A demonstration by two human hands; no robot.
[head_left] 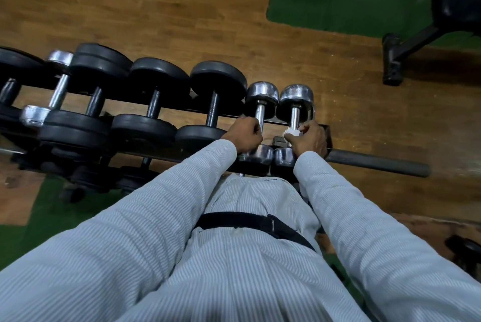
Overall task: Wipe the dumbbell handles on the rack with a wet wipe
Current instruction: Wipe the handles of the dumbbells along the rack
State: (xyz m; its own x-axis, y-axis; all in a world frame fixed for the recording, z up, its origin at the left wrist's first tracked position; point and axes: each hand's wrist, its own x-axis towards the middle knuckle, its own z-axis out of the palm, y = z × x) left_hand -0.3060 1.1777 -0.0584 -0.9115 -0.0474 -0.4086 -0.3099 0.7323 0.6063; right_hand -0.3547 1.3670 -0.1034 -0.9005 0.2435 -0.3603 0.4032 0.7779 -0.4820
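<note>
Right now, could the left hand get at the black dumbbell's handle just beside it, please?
Probably yes: the left hand grips a chrome dumbbell handle, and the black dumbbell's handle beside it lies bare.

Pale striped sleeves (pixel 161 217), dark strap (pixel 234 221)

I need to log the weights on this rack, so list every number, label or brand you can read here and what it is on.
None can be read.
Black dumbbells: no number or brand shows on the plates.
Chrome dumbbells: the heads are bare, shiny metal from this angle, with no marking.
Wet wipe in the right hand: plain white.
Left hand grips the neighbouring chrome handle; nothing written there.
</note>
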